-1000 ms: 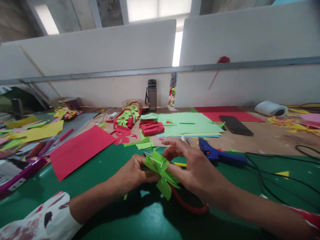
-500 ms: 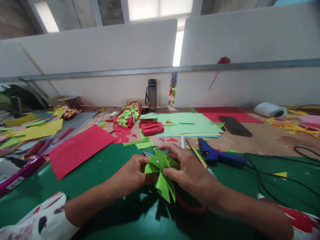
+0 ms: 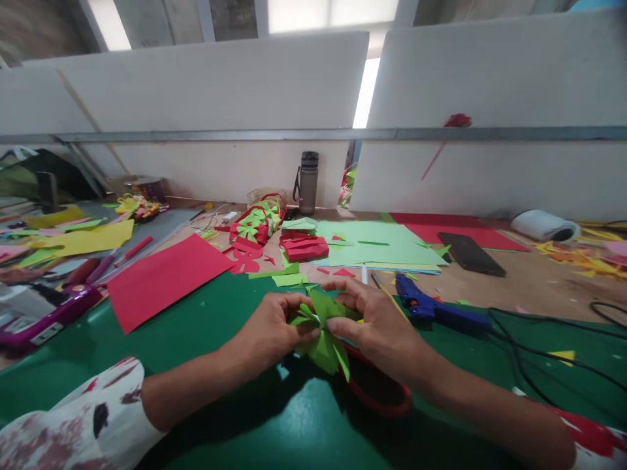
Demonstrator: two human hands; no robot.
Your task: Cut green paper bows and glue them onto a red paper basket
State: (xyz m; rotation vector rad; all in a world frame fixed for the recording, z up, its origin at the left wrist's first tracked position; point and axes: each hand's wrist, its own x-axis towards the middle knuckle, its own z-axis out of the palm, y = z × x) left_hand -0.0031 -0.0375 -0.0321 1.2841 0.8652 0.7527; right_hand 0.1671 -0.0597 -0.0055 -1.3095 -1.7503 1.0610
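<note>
A bright green paper flower (image 3: pixel 323 349) with several cut petals is held up between both hands, over the green table. My left hand (image 3: pixel 274 329) pinches petals on its left side between thumb and fingers. My right hand (image 3: pixel 375 320) grips the flower from the right, its thumb pressed near the centre. Beneath my right hand lies a pair of scissors with a red handle (image 3: pixel 392 408); the blades are mostly hidden by the hands and flower.
A blue glue gun (image 3: pixel 431 307) with a black cable lies to the right. Behind it is a phone (image 3: pixel 470 254). Red paper (image 3: pixel 169 277) lies left, pale green sheets (image 3: pixel 377 245) further back. A bottle (image 3: pixel 308 183) stands by the white partition. Another person's hand (image 3: pixel 22 274) shows at far left.
The left fingers have moved in closer to the flower's centre, and the petals are bent and turned differently. More of the red scissor handle shows. The camera view has shifted slightly left.
</note>
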